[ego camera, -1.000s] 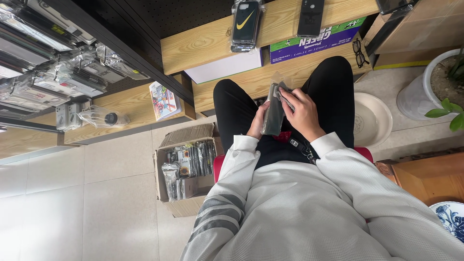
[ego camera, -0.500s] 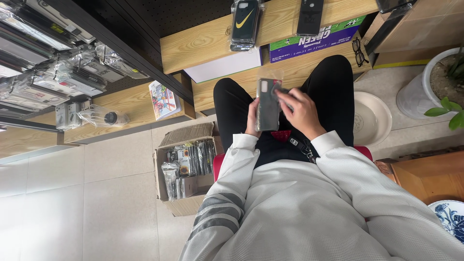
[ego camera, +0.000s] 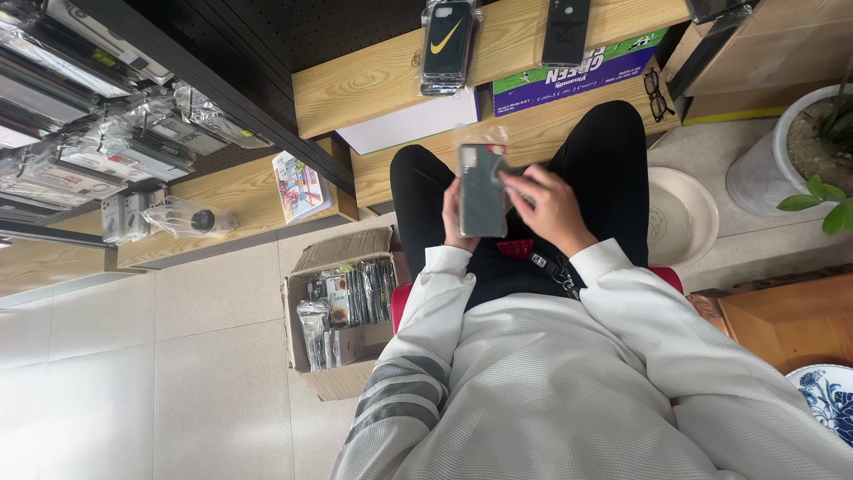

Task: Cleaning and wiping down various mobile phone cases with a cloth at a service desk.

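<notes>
Holding a dark phone case [ego camera: 481, 190] flat-on over the lap, the left hand [ego camera: 456, 222] grips it from behind w/ fingers wrapped at its left edge. Right hand [ego camera: 544, 206] pinches the case's right side, fingers curled. Cardboard box [ego camera: 342, 307] of packaged cases sits on the floor, just left of the knee.

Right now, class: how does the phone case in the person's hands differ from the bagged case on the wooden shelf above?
The held case is plain dark green, gripped by both hands. The shelf case is black with a yellow mark, lying untouched. Both are phone cases in clear plastic.
</notes>
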